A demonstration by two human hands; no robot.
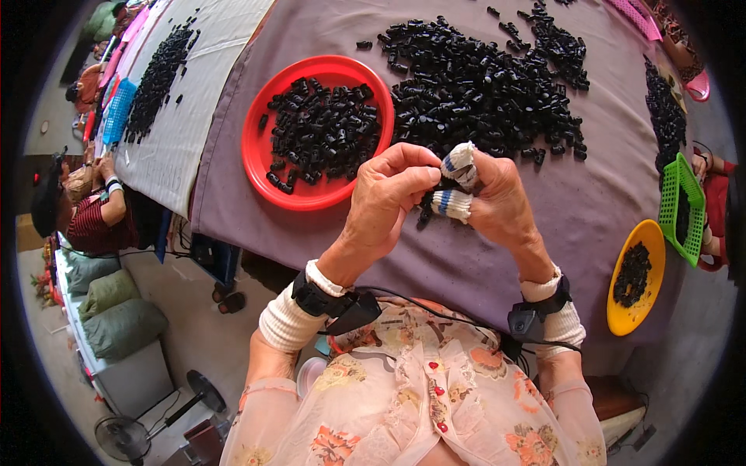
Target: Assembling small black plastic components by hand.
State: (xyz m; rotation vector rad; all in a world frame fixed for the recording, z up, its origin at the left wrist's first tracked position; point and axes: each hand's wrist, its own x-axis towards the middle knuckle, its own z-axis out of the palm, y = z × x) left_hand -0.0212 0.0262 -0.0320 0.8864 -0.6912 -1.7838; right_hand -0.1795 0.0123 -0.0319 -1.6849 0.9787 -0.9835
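Observation:
My left hand (pixel 379 200) and my right hand (pixel 503 203) meet just above the near part of the table. The thumb and forefinger of my right hand wear white knitted finger covers (pixel 452 205) with blue stripes. Between them a small black plastic piece (pixel 446 185) is gripped, partly hidden. My left thumb and forefinger are pinched together against it; what they hold themselves is hidden. Another black piece (pixel 424 212) shows just below my left fingers. Beyond my hands lies a big heap of short black cylindrical pieces (pixel 486 89). More fill the red round tray (pixel 252 159) at the left.
A yellow plate (pixel 651 287) with small black bits sits at the right table edge, beside a green basket (pixel 694 241) near another person. At the left, a person (pixel 97 210) works at a pale-covered table with a blue basket (pixel 119 109). Fans (pixel 124 436) stand lower left.

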